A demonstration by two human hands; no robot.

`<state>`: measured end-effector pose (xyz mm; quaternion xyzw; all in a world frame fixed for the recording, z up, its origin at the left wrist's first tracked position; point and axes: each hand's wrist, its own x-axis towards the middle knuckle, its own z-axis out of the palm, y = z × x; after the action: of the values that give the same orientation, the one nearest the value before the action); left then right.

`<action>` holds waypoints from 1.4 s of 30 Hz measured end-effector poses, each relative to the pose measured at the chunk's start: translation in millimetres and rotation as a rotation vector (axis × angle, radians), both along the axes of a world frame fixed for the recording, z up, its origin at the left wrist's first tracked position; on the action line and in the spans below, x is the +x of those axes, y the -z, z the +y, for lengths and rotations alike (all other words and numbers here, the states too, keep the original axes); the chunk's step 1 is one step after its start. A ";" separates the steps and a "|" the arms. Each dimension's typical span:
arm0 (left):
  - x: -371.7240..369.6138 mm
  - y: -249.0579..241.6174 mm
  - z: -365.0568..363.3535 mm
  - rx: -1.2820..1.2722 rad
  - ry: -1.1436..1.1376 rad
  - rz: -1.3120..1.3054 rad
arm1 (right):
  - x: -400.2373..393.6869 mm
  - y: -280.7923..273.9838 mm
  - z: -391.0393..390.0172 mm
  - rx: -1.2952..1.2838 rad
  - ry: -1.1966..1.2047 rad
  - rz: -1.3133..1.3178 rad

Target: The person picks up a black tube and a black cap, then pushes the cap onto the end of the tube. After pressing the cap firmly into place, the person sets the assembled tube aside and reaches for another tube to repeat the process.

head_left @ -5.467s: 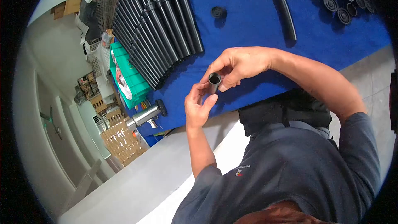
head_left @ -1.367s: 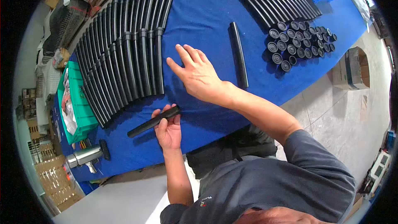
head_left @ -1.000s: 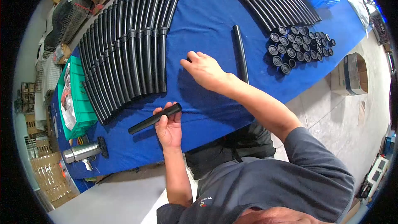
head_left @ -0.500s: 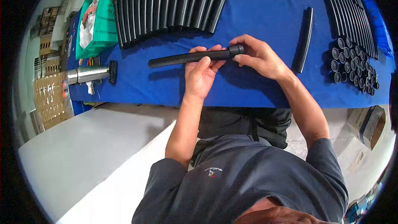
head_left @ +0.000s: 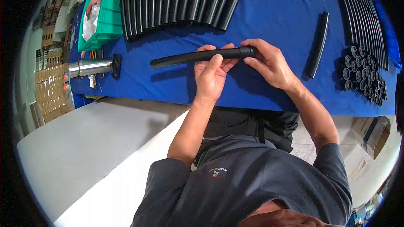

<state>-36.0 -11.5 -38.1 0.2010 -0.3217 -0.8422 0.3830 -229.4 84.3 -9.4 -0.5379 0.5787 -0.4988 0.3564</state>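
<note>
A black tube lies nearly level across my left hand, whose thumb and fingers grip it near its right part. The thumb and fingers of my right hand are closed around the wider black collar at the tube's right end. The tube's left end is free, held above the blue cloth, and casts a shadow on it. A single black tube rests on the cloth to the right of my right hand.
Rows of black tubes lie at the back. A green bin and a metal cylinder are at the left. Thin black rods and a cluster of round black parts lie at the right of the blue cloth.
Both hands have shifted slightly right in view. The left hand is further along the tube, nearer the collar, and less of the collar's length shows. The surroundings have shifted with the view.
</note>
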 end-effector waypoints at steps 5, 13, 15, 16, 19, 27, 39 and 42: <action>-3.8 -3.0 4.9 -0.004 -0.050 -0.033 | 1.1 3.2 -1.3 -0.131 0.018 0.131; -3.5 -3.5 4.9 0.037 -0.036 -0.038 | 8.6 -2.8 -1.6 -0.119 0.033 0.127; -2.3 -5.4 4.5 0.052 -0.022 -0.041 | 8.6 -2.6 -0.5 -0.128 0.034 0.134; -2.9 -6.0 4.4 0.047 -0.027 -0.048 | 7.8 -0.1 -1.3 -0.140 0.038 0.147; -6.0 -4.7 4.2 0.041 -0.021 -0.058 | 3.7 4.5 -1.7 -0.135 0.044 0.151; -4.2 -8.3 0.4 -0.080 0.124 -0.068 | -4.2 4.6 -4.6 -0.133 0.057 0.084; 15.9 3.3 -15.3 0.070 0.081 0.088 | -15.7 -2.2 0.6 0.100 -0.119 -0.161; 17.0 5.5 -13.8 0.051 0.078 0.107 | -13.5 -2.0 1.4 0.095 -0.100 -0.126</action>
<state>-18.9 -25.3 -43.6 0.1528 -0.2865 -0.8740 0.3615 -242.9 85.7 -7.4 -0.5162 0.5506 -0.4852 0.4416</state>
